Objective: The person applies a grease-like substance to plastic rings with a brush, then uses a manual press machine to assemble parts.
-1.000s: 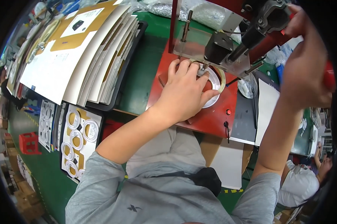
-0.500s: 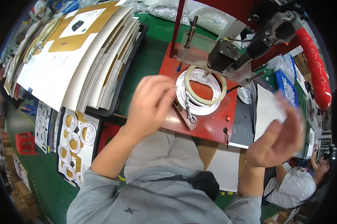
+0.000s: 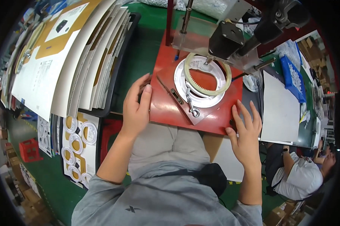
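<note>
My left hand (image 3: pixel 137 107) rests at the left edge of a red base plate (image 3: pixel 160 111), its fingers slightly bent and holding nothing. Close to the plate's front right corner is my right hand (image 3: pixel 247 130), empty, with the fingers spread. On the plate lies a white ring (image 3: pixel 180 84). A cream ring with inner teeth (image 3: pixel 228 81) sits tilted over it. In front of the rings is a small metal eye piece (image 3: pixel 194 112) on a flat brown bracket (image 3: pixel 175 98). Above them hang a clear plate (image 3: pixel 196 32) and a black block (image 3: pixel 225 39) on the press.
At the left stands a thick stack of printed cardboard sheets (image 3: pixel 30 84) in a black tray (image 3: pixel 119 71). Below it, white rings (image 3: pixel 76 145) lie on a board. A white sheet (image 3: pixel 279 109) and a blue bin (image 3: pixel 293 81) are at right, near a seated person (image 3: pixel 299 175).
My left hand has moved down and left from beside the rings to the plate's edge. My right hand has come left and opened near the corner. The view has shifted; the press's red handle is out of sight.
</note>
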The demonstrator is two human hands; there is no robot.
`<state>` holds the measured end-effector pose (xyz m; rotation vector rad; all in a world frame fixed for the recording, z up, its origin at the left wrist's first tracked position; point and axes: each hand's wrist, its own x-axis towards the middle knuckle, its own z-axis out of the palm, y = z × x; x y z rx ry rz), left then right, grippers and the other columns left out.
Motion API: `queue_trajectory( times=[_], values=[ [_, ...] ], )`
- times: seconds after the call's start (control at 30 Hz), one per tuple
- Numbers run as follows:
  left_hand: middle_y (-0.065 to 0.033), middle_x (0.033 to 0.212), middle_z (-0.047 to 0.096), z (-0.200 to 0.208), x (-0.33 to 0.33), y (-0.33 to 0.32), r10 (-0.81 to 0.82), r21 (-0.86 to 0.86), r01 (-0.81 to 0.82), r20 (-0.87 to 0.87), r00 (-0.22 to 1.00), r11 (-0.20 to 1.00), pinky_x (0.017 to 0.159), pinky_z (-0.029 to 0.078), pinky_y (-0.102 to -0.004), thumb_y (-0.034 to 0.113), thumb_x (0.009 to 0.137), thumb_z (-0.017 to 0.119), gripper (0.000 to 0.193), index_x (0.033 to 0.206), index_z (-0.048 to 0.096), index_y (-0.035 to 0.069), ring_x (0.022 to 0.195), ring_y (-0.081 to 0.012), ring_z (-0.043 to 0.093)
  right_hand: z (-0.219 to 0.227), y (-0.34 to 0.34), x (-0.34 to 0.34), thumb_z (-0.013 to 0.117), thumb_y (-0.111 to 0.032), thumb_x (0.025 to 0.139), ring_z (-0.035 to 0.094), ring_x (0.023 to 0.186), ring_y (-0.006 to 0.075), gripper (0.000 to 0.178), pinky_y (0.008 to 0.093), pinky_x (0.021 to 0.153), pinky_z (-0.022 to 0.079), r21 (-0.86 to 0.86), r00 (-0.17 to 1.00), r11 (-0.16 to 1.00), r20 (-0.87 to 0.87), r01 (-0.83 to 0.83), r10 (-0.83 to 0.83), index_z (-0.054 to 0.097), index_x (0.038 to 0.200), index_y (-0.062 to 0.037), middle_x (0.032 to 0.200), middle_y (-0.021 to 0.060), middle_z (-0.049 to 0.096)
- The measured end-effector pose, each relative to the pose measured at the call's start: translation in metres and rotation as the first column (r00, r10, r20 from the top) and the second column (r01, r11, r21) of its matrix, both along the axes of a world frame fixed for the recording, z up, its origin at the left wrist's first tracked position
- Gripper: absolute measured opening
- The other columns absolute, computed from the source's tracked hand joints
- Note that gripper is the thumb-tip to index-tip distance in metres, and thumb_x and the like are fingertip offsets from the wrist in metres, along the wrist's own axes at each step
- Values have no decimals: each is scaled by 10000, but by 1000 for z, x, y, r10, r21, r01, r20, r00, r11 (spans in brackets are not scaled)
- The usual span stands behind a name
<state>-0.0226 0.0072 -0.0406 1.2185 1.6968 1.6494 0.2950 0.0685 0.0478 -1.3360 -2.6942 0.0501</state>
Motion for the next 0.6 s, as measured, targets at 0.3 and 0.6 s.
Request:
queue_trajectory(
  times=[0.3, 0.6],
  values=[
    [-195, 1238, 665, 38, -1, -1, 72, 136, -10, -459, 886, 991, 996, 520, -384, 62, 964, 690, 326, 1275, 649, -29, 1169, -339, 652, 11, 26, -17, 727, -70, 914, 539, 1333, 388, 261, 461, 1113, 422, 57, 940, 997, -335, -54, 70, 703, 1166, -6, 1413, 185, 591],
    [-101, 990, 636, 85, 39, 30, -141, 158, 321, -662, 736, 934, 773, 510, -372, -4, 795, 798, 172, 953, 733, 13, 894, -282, 617, -2, 42, -60, 716, 7, 871, 616, 1218, 355, 298, 443, 1014, 486, 139, 814, 971, -529, -194, 239, 700, 1167, -20, 1246, 135, 670]
  ],
)
